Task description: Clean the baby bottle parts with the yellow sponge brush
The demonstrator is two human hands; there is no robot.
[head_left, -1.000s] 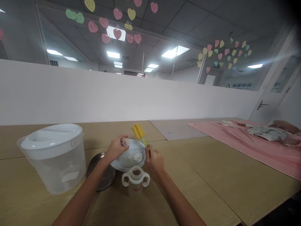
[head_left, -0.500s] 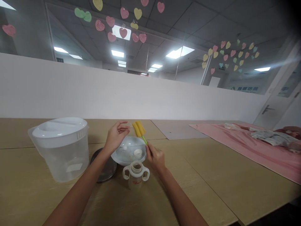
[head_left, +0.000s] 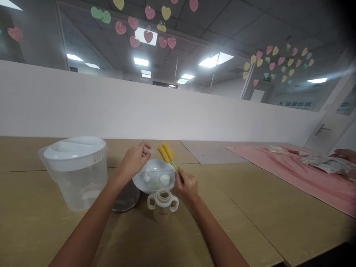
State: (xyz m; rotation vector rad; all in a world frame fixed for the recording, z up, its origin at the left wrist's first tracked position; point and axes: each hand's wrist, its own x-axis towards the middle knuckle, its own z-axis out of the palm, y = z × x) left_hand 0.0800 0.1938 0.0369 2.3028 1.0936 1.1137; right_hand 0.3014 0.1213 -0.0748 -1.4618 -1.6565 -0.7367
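Your left hand [head_left: 132,160] has risen since a second ago, carrying the small translucent piece [head_left: 151,150] pinched at its fingertips level with the yellow sponge brush with a green handle [head_left: 167,152], gripped in your right hand [head_left: 188,186], near the white round bowl [head_left: 154,165]. Your fingers mostly hide the piece; its shape is unclear.

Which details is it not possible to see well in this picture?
Head view:
Clear piece at left hand: faint, blurred.
Brush handle: end hidden by right hand.
Round tray: partly hidden by left forearm.
Red marking on bottle: too small to read.
Pink cloth: cut off by right edge.
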